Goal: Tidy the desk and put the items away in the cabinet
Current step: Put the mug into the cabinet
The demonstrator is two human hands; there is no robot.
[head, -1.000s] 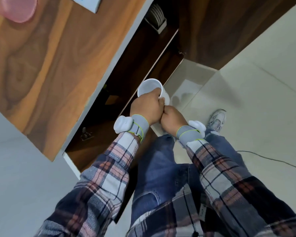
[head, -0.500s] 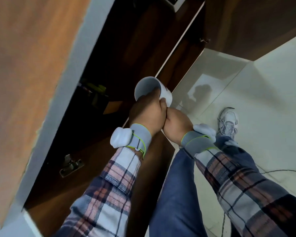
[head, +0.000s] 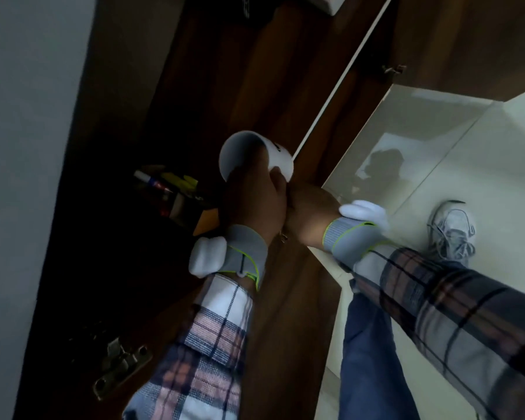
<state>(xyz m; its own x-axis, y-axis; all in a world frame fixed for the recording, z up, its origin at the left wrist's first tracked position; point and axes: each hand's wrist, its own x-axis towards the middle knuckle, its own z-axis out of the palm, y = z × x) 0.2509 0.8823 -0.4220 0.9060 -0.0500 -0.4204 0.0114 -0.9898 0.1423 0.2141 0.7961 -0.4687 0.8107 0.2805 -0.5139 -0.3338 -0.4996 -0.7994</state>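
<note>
Dark wood cabinet (head: 225, 71) interior fills the centre of the head view, dim inside; pale wall or panel runs down the left edge. White shelf edge (head: 340, 86) cuts diagonally from top right down toward the hands. Glossy tiled floor (head: 437, 131) lies open to the right, with one grey sneaker (head: 452, 231) on it.

White mug (head: 255, 157) is held at the cabinet opening, mouth tipped up-left toward the dark interior, just left of the shelf edge's lower end. Left hand (head: 255, 201) is wrapped around the mug body from below, fingers closed on it. Right hand (head: 309, 216) is pressed against the left hand; its fingers are hidden behind, so can't tell whether it grips the mug.

Pen holder (head: 176, 195) with markers sits inside, just left of the left hand, near but apart from the mug. Above the mug, bare dark wood shows. Brass hinge (head: 122, 365) is fixed at lower left, well clear of both arms.
</note>
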